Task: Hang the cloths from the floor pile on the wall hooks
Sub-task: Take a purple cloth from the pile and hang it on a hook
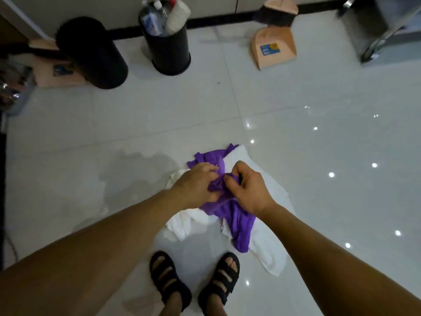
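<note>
A black round bin stuffed with plastic bottles (170, 51) stands on the glossy white tiled floor (319, 92) between a black cylindrical bin (91, 53) and a peach plastic dustpan (275, 50).

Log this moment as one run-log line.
stage: pickup from pile | left hand: grips purple cloth | right hand: grips purple cloth | white cloths: beneath, on floor

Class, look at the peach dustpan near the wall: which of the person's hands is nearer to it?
Right. The right hand, gripping the purple cloth, lies nearly in line below the dustpan; the left hand grips the same cloth farther off to the side.
</note>
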`<act>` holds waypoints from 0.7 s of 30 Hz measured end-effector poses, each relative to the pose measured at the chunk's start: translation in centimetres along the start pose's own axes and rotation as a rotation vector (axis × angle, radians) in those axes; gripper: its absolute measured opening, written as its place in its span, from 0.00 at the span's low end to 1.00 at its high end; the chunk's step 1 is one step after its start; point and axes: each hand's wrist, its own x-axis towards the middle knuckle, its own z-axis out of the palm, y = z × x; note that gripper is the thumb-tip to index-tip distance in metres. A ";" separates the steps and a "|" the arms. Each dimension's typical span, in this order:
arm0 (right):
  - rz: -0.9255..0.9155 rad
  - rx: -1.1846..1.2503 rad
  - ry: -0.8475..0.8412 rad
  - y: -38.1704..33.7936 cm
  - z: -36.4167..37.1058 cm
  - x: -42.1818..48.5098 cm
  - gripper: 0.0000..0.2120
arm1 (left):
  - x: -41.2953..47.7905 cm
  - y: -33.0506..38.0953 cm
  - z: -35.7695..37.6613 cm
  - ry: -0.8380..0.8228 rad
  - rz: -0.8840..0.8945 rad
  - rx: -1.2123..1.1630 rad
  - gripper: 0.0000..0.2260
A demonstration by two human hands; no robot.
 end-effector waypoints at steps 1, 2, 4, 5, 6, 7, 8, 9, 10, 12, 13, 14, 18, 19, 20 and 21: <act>-0.010 0.012 0.038 -2.8 -1.5 -0.3 0.13 | -1.3 0.7 -2.6 0.002 0.003 0.018 0.18; -0.030 0.014 0.063 -5.6 -2.9 -0.7 0.13 | -2.7 1.5 -5.1 0.018 -0.010 0.014 0.18; -0.097 -0.011 0.067 -11.1 -5.2 -1.6 0.14 | -5.8 2.9 -10.0 0.045 0.002 0.020 0.18; -0.136 -0.048 0.056 -13.7 -6.2 -2.0 0.13 | -7.2 3.6 -12.2 0.046 0.041 0.066 0.19; -0.174 -0.101 0.044 -16.1 -7.2 -2.5 0.14 | -8.7 4.4 -14.4 0.046 0.079 0.139 0.20; -0.210 -0.170 0.038 -18.3 -8.1 -2.9 0.15 | -10.1 5.1 -16.4 0.050 0.103 0.202 0.21; -0.248 -0.248 0.039 -20.3 -9.1 -3.4 0.16 | -11.5 5.7 -18.4 0.054 0.107 0.230 0.23; -0.284 -0.320 0.052 -22.1 -10.0 -3.7 0.17 | -12.9 6.2 -20.2 0.055 0.099 0.225 0.23; -0.313 -0.377 0.077 -23.8 -11.0 -4.0 0.17 | -14.4 6.6 -21.8 0.052 0.076 0.198 0.22; -0.344 -0.434 0.152 -26.9 -12.6 -4.5 0.18 | -17.1 7.2 -24.6 0.048 -0.008 0.136 0.16; -0.353 -0.441 0.179 -28.4 -13.1 -4.8 0.18 | -18.3 7.3 -25.8 0.067 -0.060 0.099 0.14; -0.360 -0.447 0.191 -29.8 -13.5 -5.0 0.19 | -19.4 7.5 -26.9 0.113 -0.110 0.067 0.14; -0.342 -0.306 0.262 -35.4 -14.2 -5.8 0.18 | -24.0 8.3 -31.5 0.390 -0.240 -0.035 0.06; -0.342 -0.226 0.304 -36.6 -14.3 -5.9 0.18 | -25.2 8.6 -32.6 0.447 -0.269 -0.066 0.06; -0.350 -0.159 0.338 -37.7 -14.5 -6.0 0.17 | -26.4 8.8 -33.7 0.497 -0.305 -0.101 0.07; -0.359 -0.114 0.357 -38.7 -14.6 -6.1 0.16 | -27.5 9.0 -34.8 0.543 -0.341 -0.153 0.08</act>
